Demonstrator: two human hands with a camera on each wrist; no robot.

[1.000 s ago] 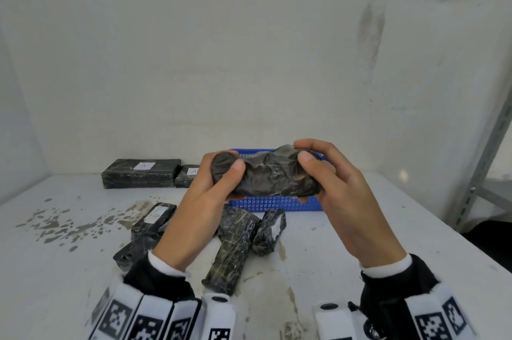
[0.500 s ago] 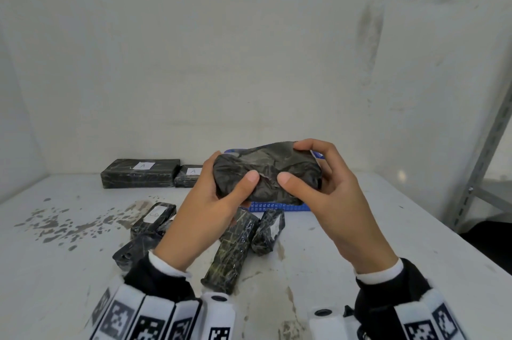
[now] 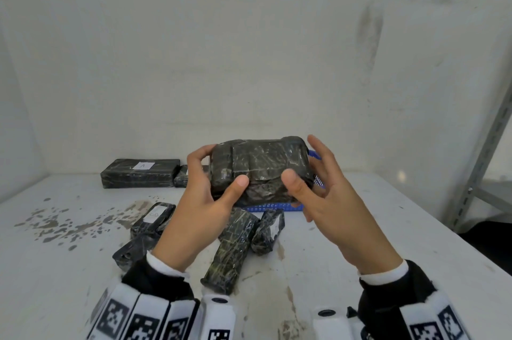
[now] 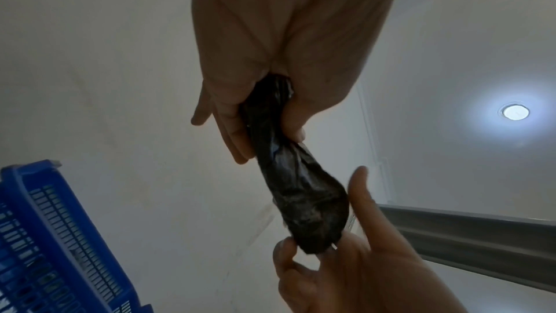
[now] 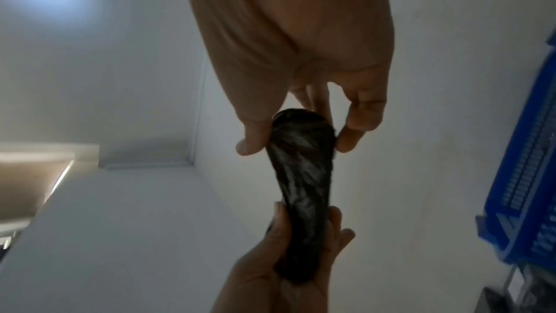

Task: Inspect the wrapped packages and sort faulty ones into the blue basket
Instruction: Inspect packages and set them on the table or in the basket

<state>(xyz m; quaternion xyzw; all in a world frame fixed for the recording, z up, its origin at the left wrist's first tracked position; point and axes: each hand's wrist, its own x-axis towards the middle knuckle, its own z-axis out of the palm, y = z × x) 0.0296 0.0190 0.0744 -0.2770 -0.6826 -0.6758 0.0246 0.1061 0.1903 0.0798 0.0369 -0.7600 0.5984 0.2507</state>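
Note:
A black plastic-wrapped package (image 3: 257,166) is held up over the table between both hands, its broad face toward me. My left hand (image 3: 205,187) grips its left end, thumb on the front, fingers behind. My right hand (image 3: 310,184) pinches its right end between thumb and lower fingers, with the index finger raised free. In the left wrist view the package (image 4: 298,189) looks crumpled and uneven; in the right wrist view the package (image 5: 304,175) runs between both hands. The blue basket (image 3: 273,206) stands right behind the package, mostly hidden.
Several black wrapped packages lie on the white table (image 3: 360,229) beneath my hands, one long package (image 3: 231,251) pointing toward me. Two labelled packages (image 3: 140,173) sit against the back wall at the left. A metal shelf upright (image 3: 482,170) stands at the right.
The package has been turned from edge-on to its flat broad face toward me and raised slightly. Both thumbs have shifted on the front, and the right index finger has lifted off it.

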